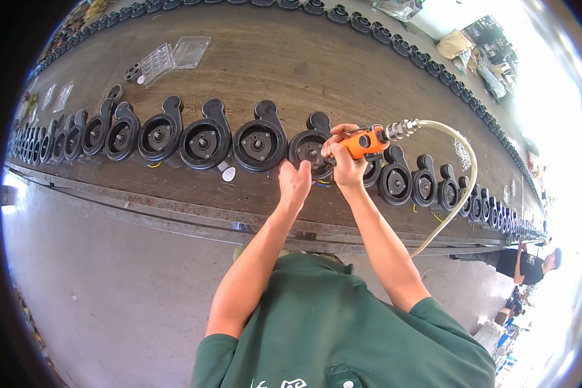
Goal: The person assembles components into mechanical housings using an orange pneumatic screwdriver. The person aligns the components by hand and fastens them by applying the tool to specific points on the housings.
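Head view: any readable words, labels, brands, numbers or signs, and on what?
None readable.
Green shirt: white marks at the picture's lower edge, cut off, illegible.
White oval piece beside a black wheel: any print too small to read.
Orange tool in the right hand: no legible lettering.

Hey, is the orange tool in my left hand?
No, your right hand grips the orange tool, while your left hand is at the near edge of a black round part.

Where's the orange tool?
In the head view, the orange tool sits right of centre in the right grip, between a black wheel and a pale hose.
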